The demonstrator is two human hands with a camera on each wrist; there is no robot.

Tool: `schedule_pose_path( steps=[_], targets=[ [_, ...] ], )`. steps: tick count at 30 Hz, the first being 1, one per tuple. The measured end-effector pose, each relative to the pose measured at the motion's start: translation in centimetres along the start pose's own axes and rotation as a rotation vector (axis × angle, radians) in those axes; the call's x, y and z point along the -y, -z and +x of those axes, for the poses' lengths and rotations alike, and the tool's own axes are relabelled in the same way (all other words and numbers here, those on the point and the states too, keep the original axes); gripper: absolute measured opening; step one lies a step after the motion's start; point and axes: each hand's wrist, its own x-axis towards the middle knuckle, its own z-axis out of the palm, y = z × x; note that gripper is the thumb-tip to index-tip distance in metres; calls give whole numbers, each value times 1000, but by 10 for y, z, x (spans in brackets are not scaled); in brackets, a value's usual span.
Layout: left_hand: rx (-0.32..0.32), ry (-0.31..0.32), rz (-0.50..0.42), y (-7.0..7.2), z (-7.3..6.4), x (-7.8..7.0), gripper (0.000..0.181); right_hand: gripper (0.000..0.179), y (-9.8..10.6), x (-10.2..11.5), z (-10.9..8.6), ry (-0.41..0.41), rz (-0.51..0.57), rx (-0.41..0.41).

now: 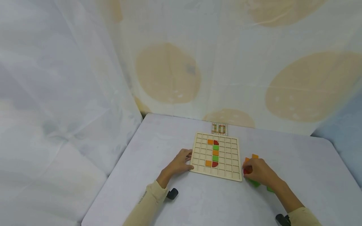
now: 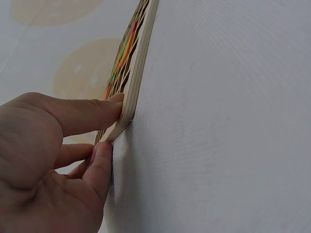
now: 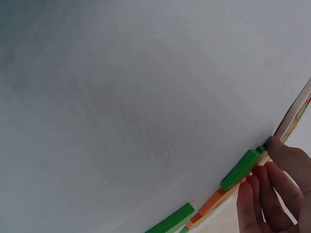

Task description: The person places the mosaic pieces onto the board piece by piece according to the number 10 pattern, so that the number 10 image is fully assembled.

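Just R of the board (image 1: pixel 230 168), by its near R corner, loose blocks (image 1: pixel 255 156) sit clustered on the table (image 1: pixel 215 204), orange & green ones showing. R hand (image 1: pixel 259 171) is right over them, so it's the nearer hand; L hand (image 1: pixel 178 162) is on the opp. side, w/ the whole board btwn. R fingers are bent, thumb & fingertips a little apart w/ a red block (image 1: pixel 246 171) showing there; can't tell if it's actually gripped. L thumb presses the top rim by the near L corner, other fingers against the L side, so that hand has the board pinched at its edge.

Board's approx. square, no long axis to speak of. What counts, I'd say, is the line of blocks (image 1: pixel 215 153) set in it: runs near-to-far, red at both ends, green/orange/green mid, plus an orange block (image 1: pixel 208 163) L of each end. From R hand that line lies L, past bare squares; L hand's closer to it. Small card (image 1: pixel 219 129) sits just past the far edge.
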Motion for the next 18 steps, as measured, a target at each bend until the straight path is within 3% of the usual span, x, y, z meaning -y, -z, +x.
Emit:
schedule_pose_path(
  steps=[10,18],
  targets=[
    [2,8,2,1,0,-1,78,31,-2,3,3,-23,-37,4],
    [4,6,-24,1,0,-3,79,28,-3,3,5,-19,14,6]
  ],
)
